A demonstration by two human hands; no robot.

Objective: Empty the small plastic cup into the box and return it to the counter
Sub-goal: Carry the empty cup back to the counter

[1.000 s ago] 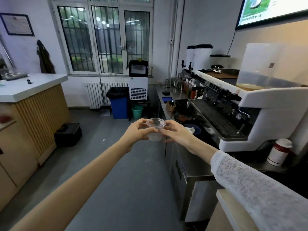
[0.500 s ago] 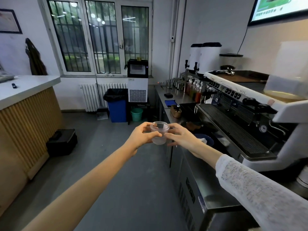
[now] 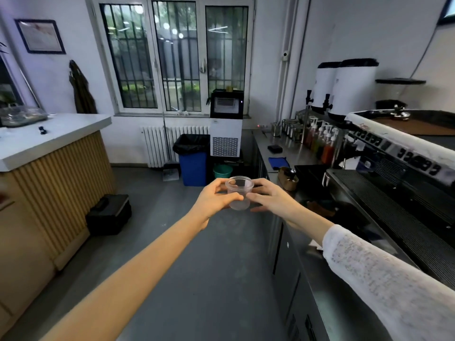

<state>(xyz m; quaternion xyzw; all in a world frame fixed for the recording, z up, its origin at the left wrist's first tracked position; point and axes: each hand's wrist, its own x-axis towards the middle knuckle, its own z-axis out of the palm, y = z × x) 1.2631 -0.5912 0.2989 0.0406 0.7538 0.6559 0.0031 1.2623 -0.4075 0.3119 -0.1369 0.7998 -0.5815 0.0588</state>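
A small clear plastic cup is held upright in mid-air over the grey floor, just left of the steel counter. My left hand wraps its left side, thumb across the front. My right hand touches its right side with fingertips, fingers spread. The cup looks nearly empty, with perhaps a little pale content at its bottom. A blue bin lined with a black bag stands on the floor ahead; which container counts as the box I cannot tell.
An espresso machine fills the counter on the right, with syrup bottles and white dispensers behind. A green bucket, a black case and a wooden-fronted bar stand around the open floor aisle.
The view has turned left and forward along the aisle, bringing the window and bin closer. Both hands stay on the cup, carried ahead at the same height.
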